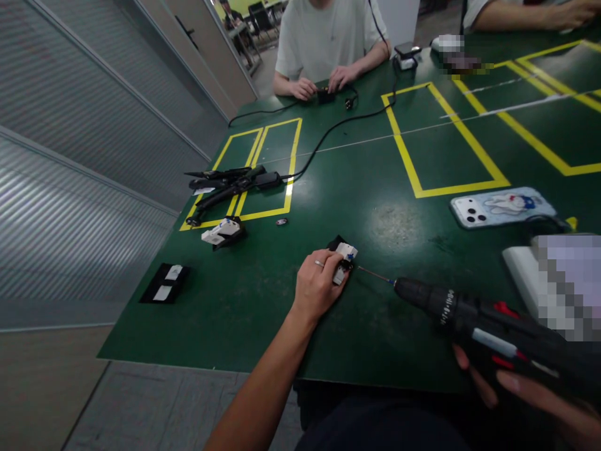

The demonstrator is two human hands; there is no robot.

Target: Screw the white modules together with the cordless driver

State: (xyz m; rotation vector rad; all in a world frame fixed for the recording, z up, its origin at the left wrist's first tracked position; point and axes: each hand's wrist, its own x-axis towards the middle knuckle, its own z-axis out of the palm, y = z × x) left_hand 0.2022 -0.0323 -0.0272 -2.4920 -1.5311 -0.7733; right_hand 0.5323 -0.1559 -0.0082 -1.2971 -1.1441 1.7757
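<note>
My left hand (319, 275), a ring on one finger, is closed round a small black-and-white device (345, 255) with a blue mark on it, against the green tabletop. In my right hand (498, 382) is a black cordless drill (474, 319) with red details, its fingers wrapped round the grip. The drill's long thin bit (373, 274) points left, its tip just right of the device and seemingly apart from it. Farther left lies a similar black-and-white device (223, 233). A flat black piece with two white labels (164, 283) rests near the table's left edge.
A folded black tripod-like stand (235, 185) lies across yellow tape, joined to a black cable (328, 134). To the right are a phone in a patterned case (502, 208) and a partly blurred white object (521, 269). Across the table, a person (331, 44) handles a small black object.
</note>
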